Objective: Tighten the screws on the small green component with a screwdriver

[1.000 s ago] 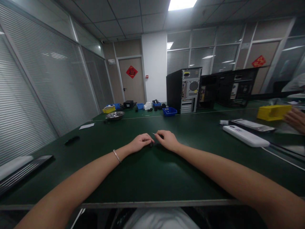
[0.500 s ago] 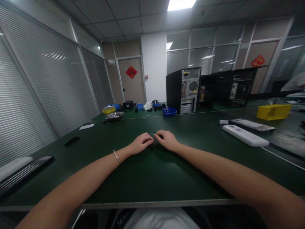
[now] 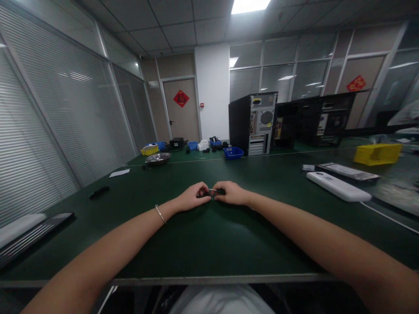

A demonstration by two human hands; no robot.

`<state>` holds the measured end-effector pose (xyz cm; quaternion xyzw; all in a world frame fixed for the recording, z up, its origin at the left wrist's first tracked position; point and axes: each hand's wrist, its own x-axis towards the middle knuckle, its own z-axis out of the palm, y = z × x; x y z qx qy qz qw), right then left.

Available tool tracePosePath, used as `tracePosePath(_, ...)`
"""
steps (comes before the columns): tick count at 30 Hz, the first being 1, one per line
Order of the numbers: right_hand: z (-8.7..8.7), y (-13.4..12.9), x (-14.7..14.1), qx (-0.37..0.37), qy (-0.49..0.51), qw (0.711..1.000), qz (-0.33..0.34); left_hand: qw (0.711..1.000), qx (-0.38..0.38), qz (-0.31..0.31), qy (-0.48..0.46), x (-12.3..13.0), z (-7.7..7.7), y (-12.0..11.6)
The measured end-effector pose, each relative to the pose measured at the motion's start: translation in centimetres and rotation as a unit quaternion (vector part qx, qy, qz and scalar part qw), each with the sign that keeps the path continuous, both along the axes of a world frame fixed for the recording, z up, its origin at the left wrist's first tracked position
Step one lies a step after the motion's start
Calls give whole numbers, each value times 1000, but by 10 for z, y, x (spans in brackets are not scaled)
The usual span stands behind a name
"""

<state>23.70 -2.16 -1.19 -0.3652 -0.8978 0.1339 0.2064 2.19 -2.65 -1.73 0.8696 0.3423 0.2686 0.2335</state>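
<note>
Over the middle of the green table (image 3: pixel 216 244) my two hands are close together. My left hand (image 3: pixel 193 197) is closed around a small dark part (image 3: pixel 204 195); its exact kind is too small to tell. In my right hand (image 3: pixel 234 193) is a small screwdriver (image 3: pixel 221 191) with a dark handle. Its thin metal shaft points left at the dark part, but I cannot tell whether the tip touches it. Fingers hide much of both things.
Tall computer cases (image 3: pixel 250 124) stand at the back right. A blue bin (image 3: pixel 233 152) and a metal dish (image 3: pixel 158 158) lie toward the far side. On the right are a white corded device (image 3: pixel 337 186) and a yellow bin (image 3: pixel 378 154). A dark object (image 3: pixel 99 192) lies left.
My right hand has turned and lowered slightly, so the screwdriver's handle and shaft show more clearly. The fingers of my left hand have shifted, showing more of the dark part.
</note>
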Motion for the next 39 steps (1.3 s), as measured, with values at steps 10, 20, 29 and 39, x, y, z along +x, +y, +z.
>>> tracePosePath(10,3,-3,-1,18,-17,999,31,982,-115,-17,-147,-3,-7,19)
tracePosePath(20,-8,-1,-9,67,78,995,-12,968,-169,-32,-183,-4,-9,22)
tracePosePath(29,-6,-5,-16,61,198,978,11,959,-202,-66,-189,2,-8,16)
tracePosePath(39,-5,-10,-19,103,213,972,-2,946,-244,-87,-198,7,-6,8)
